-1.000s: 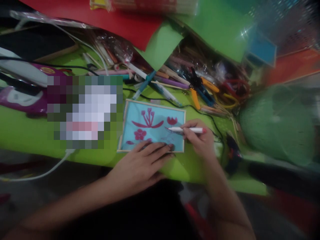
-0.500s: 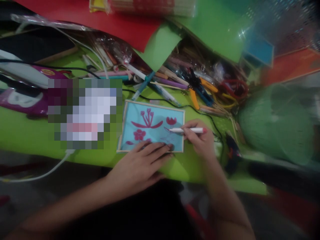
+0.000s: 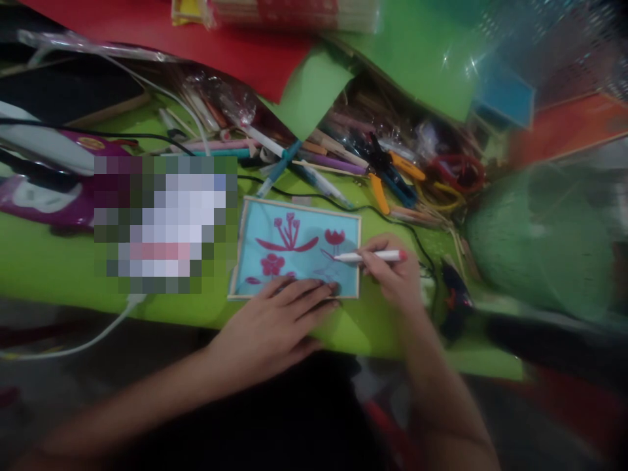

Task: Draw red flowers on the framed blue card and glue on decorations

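Watching from afar, I've got the right hand (image 3: pixel 392 275) pinching a slim white marker with a red end (image 3: pixel 385 256), tip at the light-blue rectangular panel framed in pale wood (image 3: pixel 304 263). Panel sits left of that hand; left hand (image 3: pixel 272 317) lies spread over its near edge.

Rectangular light-blue panel (image 3: pixel 301 260) with narrow pale rim, lying flat, slightly skewed; bears dark-red flower drawings (image 3: pixel 273 264), mostly filled, plus thin unfilled lines at right. Slim white marker (image 3: pixel 387 256), red-ended, tilted low; tip at those lines, contact unclear.
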A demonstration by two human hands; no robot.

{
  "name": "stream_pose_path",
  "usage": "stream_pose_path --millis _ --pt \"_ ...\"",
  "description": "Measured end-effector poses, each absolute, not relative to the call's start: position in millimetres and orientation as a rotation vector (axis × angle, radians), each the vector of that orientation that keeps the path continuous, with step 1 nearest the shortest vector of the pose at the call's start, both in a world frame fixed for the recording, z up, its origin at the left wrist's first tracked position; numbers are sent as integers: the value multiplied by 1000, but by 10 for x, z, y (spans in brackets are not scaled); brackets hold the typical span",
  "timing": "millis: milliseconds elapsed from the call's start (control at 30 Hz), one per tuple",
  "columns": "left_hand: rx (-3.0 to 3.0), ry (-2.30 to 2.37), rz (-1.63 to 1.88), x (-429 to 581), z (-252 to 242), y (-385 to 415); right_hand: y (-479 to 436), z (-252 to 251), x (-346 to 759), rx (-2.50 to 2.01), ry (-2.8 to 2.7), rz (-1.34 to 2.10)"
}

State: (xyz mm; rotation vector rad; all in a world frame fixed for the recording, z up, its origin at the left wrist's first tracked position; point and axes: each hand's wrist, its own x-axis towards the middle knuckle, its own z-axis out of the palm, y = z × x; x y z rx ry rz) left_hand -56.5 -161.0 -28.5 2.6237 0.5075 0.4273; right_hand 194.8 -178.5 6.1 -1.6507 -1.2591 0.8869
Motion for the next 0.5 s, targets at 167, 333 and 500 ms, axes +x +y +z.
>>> stream_pose_path --millis 167,333,500 --pt "2628 504 438 -569 -293 -1609 -1791 44 1961 -1646 -1276 876" --pt "2616 517 440 -564 -276 -1606 -1796 30 1971 -1647 -1276 877" --pt "2606 514 423 -566 -263 -1605 -1787 48 1956 -1674 -1263 866"
